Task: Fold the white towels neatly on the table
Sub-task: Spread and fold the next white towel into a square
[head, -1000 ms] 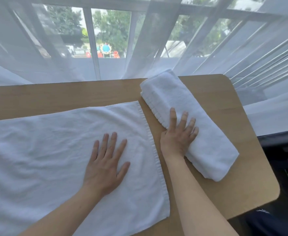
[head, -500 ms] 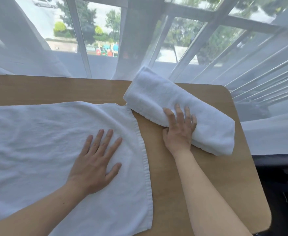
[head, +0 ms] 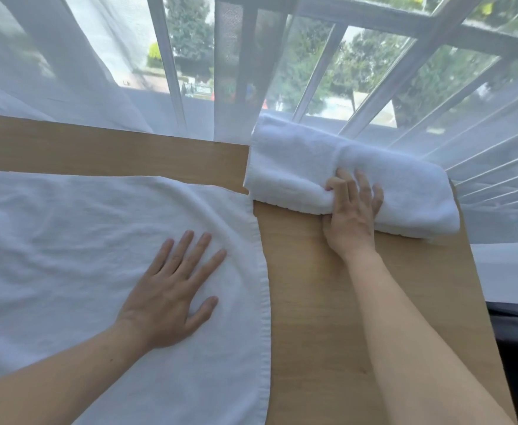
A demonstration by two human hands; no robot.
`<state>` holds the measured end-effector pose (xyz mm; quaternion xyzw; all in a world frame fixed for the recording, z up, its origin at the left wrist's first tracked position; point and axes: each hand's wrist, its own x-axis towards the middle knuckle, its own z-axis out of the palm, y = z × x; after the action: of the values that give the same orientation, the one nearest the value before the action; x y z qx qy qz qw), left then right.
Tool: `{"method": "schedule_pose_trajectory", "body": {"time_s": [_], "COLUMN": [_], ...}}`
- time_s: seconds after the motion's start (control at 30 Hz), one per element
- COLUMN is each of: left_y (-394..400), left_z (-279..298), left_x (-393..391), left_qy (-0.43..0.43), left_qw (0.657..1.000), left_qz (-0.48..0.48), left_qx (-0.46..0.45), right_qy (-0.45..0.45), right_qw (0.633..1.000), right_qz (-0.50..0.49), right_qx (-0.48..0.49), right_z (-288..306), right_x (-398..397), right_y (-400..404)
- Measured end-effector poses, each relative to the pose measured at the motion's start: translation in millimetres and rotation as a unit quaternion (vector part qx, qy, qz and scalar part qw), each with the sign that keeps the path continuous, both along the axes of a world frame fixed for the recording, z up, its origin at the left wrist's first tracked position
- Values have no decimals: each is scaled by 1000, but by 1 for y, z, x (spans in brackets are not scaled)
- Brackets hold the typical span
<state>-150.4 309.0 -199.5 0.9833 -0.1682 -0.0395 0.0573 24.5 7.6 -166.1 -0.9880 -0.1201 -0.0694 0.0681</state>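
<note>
Your left hand [head: 172,289] lies flat, fingers straight and spread, pressing on the spread towel [head: 67,256] – it covers the near left of the table [head: 313,302]. Your right hand [head: 351,216] has its fingers curled into the near edge of the folded towel [head: 313,167], gripping it (thumb hidden under the fold). That towel lies at the far right of the table, its far edge against the sheer curtain [head: 98,72]. The two towels almost touch at their corners.

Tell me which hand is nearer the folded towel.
Right. The right hand grips the folded towel at its near edge; the left hand rests flat on the spread towel, apart from it.
</note>
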Motion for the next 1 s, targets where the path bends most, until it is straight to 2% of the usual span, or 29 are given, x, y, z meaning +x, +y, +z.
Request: {"method": "schedule_pose_trajectory", "body": {"time_s": [0.23, 0.37, 0.47, 0.6, 0.7, 0.73, 0.8, 0.87, 0.93, 1.0], "left_y": [-1, 0, 1, 0, 2, 3, 11, 26, 49, 78], "left_z": [0, -2, -4, 4, 14, 17, 23, 26, 24, 19], "left_x": [-1, -1, 0, -2, -8, -10, -16, -25, -36, -47], "left_qy": [-10, -7, 2, 29, 58, 72, 91, 89, 45, 12], "left_qw": [1000, 1000, 1000, 999, 997, 993, 966, 941, 952, 974], "left_qz": [3, 5, 1, 1, -15, -16, 16, 62, 71, 72], "left_qx": [-5, -7, -3, -16, -48, -97, -241, -319, -296, -216], "right_qy": [-20, -3, 27, 24, 77, 82, 75, 85, 101, 105], "right_qw": [1000, 999, 989, 943, 917, 922, 951, 972, 975, 974], "right_qz": [-8, -35, -87, -149, -174, -170, -151, -146, -162, -176], "right_qx": [-2, 0, 113, 297, 350, 339, 259, 163, 114, 93], "right_z": [-9, -7, 7, 25, 21, 15, 0, -17, -27, -31], "right_x": [-1, -7, -27, -89, -147, -166, -201, -233, -256, -266], "right_y": [-2, 5, 24, 76, 120, 133, 155, 171, 179, 178]}}
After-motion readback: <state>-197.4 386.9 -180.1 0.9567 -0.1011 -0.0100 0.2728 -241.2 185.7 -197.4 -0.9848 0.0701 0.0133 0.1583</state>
